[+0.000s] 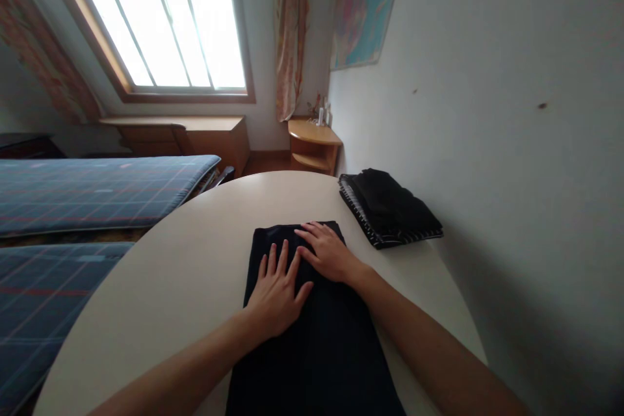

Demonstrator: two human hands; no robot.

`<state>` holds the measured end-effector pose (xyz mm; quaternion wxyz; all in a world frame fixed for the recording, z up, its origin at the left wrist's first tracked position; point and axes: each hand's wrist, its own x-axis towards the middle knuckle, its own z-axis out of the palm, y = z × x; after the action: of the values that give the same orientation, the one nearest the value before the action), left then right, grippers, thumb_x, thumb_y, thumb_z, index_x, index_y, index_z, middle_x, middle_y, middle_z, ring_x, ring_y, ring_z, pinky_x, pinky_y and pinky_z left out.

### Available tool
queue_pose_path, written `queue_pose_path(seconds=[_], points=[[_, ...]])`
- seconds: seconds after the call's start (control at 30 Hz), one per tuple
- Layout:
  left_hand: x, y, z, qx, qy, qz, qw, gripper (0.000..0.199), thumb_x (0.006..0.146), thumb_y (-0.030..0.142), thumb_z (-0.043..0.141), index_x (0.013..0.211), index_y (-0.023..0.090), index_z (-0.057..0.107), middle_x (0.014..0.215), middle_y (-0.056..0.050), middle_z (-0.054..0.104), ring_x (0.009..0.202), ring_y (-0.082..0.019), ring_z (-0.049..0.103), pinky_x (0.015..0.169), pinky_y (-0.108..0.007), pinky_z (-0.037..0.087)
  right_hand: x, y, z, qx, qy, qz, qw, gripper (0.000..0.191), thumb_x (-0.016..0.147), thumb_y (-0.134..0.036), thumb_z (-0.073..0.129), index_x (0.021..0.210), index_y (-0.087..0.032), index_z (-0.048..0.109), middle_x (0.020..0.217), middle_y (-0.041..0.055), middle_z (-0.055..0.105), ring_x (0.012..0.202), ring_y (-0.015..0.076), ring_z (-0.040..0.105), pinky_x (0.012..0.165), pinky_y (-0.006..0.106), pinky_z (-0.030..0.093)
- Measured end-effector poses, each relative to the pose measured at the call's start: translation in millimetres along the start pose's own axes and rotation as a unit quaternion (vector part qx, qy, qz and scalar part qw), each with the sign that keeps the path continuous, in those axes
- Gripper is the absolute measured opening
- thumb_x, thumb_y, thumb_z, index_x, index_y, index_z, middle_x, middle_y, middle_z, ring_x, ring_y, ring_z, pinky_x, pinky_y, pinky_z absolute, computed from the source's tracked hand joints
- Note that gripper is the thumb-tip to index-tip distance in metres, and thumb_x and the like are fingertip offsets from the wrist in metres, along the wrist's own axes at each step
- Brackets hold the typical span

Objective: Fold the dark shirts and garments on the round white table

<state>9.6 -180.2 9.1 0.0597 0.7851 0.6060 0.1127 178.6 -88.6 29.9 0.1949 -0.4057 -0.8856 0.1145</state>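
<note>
On the far left, we see two blue plaid mattresses, an upper one (97,192) and a lower one (53,312), just beyond the left edge of a pale, rounded surface (160,299). Behind them, a wooden desk (217,122) stands below a bright window (166,19).

In the middle of the surface lies a dark, folded cloth (322,344), its far end well short of the surface's far edge and its near end running out of view towards us. Our left hand (275,296) rests palm down on the cloth's upper left part, fingers spread wide, pressing on the fabric without gripping it. Just to its right, our right hand (329,253) lies flat across the cloth's far right corner, fingers extended and slightly parted, also without a grip. The two hands almost meet; we cannot tell whether they touch.

Past the far edge stands a wooden corner shelf (314,133). Near the surface's far right edge, we find a folded black garment (394,198) on top of a black-and-white patterned cloth (363,221), beside a pale wall (511,175).
</note>
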Motion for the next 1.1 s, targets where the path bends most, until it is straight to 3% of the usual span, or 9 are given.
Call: queue_pose_path(seconds=[0.07, 0.17, 0.37, 0.47, 0.53, 0.67, 0.8, 0.97, 1.1], points=[[4.3, -2.9, 2.9, 0.011, -0.008, -0.004, 1.000, 0.070, 0.097, 0.056, 0.041, 0.157, 0.020, 0.031, 0.166, -0.014, 0.015, 0.152, -0.042, 0.007, 0.118, -0.062, 0.018, -0.3, 0.2, 6.7, -0.008, -0.031, 0.005, 0.999, 0.049, 0.103, -0.045, 0.038, 0.149, -0.026, 0.046, 0.160, 0.0067, 0.036, 0.151, 0.0260, 0.024, 0.122, 0.050, 0.017], [15.3, -13.1, -1.9, 0.017, -0.017, 0.009, 1.000, 0.073, 0.098, 0.059, 0.039, 0.158, 0.021, 0.027, 0.167, -0.013, 0.012, 0.152, -0.042, 0.005, 0.119, -0.062, 0.016, 3.1, 11.6, 9.8, -0.013, -0.033, 0.022, 0.999, 0.055, 0.104, -0.045, 0.034, 0.154, -0.023, 0.037, 0.164, 0.0075, 0.026, 0.153, 0.0256, 0.016, 0.123, 0.048, 0.015], [45.7, -32.7, -11.4, 0.014, -0.036, 0.059, 0.997, 0.072, 0.098, 0.061, 0.041, 0.159, 0.026, 0.026, 0.167, -0.010, 0.014, 0.152, -0.039, 0.004, 0.119, -0.059, 0.015, 12.9, 33.8, 10.2, -0.037, 0.002, 0.143, 0.989, 0.052, 0.101, -0.044, 0.042, 0.149, -0.023, 0.047, 0.163, 0.0088, 0.030, 0.151, 0.0311, 0.023, 0.121, 0.054, 0.016], [47.4, -24.9, -13.5, 0.031, -0.041, 0.049, 0.997, 0.070, 0.099, 0.055, 0.044, 0.158, 0.022, 0.028, 0.166, -0.013, 0.016, 0.152, -0.039, 0.008, 0.119, -0.060, 0.017, 16.4, 40.4, 13.8, -0.041, 0.018, 0.190, 0.981, 0.052, 0.101, -0.043, 0.042, 0.148, -0.022, 0.047, 0.161, 0.0112, 0.033, 0.149, 0.0321, 0.026, 0.120, 0.056, 0.018], [34.8, -10.9, -15.4, 0.032, -0.037, 0.057, 0.997, 0.068, 0.100, 0.050, 0.045, 0.158, 0.019, 0.028, 0.165, -0.015, 0.017, 0.152, -0.039, 0.009, 0.119, -0.059, 0.019, 17.5, 43.7, 16.3, -0.045, 0.025, 0.198, 0.979, 0.052, 0.102, -0.043, 0.040, 0.148, -0.022, 0.047, 0.160, 0.0110, 0.035, 0.149, 0.0313, 0.027, 0.120, 0.055, 0.018], [-10.8, 23.0, -20.8, -0.030, -0.090, 0.235, 0.967, 0.071, 0.096, 0.054, 0.052, 0.158, 0.030, 0.028, 0.166, -0.010, 0.015, 0.152, -0.038, 0.011, 0.120, -0.058, 0.021, 17.8, 46.3, 18.6, -0.044, 0.029, 0.194, 0.980, 0.050, 0.102, -0.043, 0.040, 0.148, -0.025, 0.048, 0.159, 0.0099, 0.037, 0.148, 0.0292, 0.029, 0.120, 0.054, 0.018], [-41.2, 44.9, -28.2, -0.069, -0.129, 0.355, 0.923, 0.072, 0.095, 0.057, 0.053, 0.157, 0.031, 0.028, 0.165, -0.012, 0.019, 0.150, -0.041, 0.016, 0.117, -0.062, 0.026, 16.5, 46.0, 15.6, -0.018, 0.052, 0.177, 0.983, 0.052, 0.100, -0.041, 0.044, 0.147, -0.019, 0.049, 0.158, 0.0127, 0.039, 0.147, 0.0280, 0.031, 0.121, 0.050, 0.020], [-43.6, 54.2, -35.0, -0.052, -0.105, 0.452, 0.884, 0.038, 0.101, 0.043, 0.049, 0.133, 0.025, 0.059, 0.153, -0.008, 0.047, 0.144, -0.035, 0.037, 0.114, -0.051, 0.037, 10.9, 51.9, 7.4, 0.010, 0.142, 0.153, 0.978, 0.045, 0.099, -0.034, 0.046, 0.137, -0.014, 0.057, 0.145, 0.0128, 0.054, 0.138, 0.0223, 0.044, 0.119, 0.037, 0.029], [-40.0, 55.5, -35.5, -0.029, -0.065, 0.497, 0.865, 0.022, 0.103, 0.029, 0.047, 0.110, 0.021, 0.066, 0.142, -0.003, 0.059, 0.142, -0.026, 0.042, 0.110, -0.037, 0.042, 4.4, 60.4, 2.2, 0.024, 0.182, 0.166, 0.969, 0.040, 0.097, -0.025, 0.045, 0.132, -0.011, 0.059, 0.135, 0.0137, 0.061, 0.129, 0.0227, 0.052, 0.115, 0.037, 0.034]])
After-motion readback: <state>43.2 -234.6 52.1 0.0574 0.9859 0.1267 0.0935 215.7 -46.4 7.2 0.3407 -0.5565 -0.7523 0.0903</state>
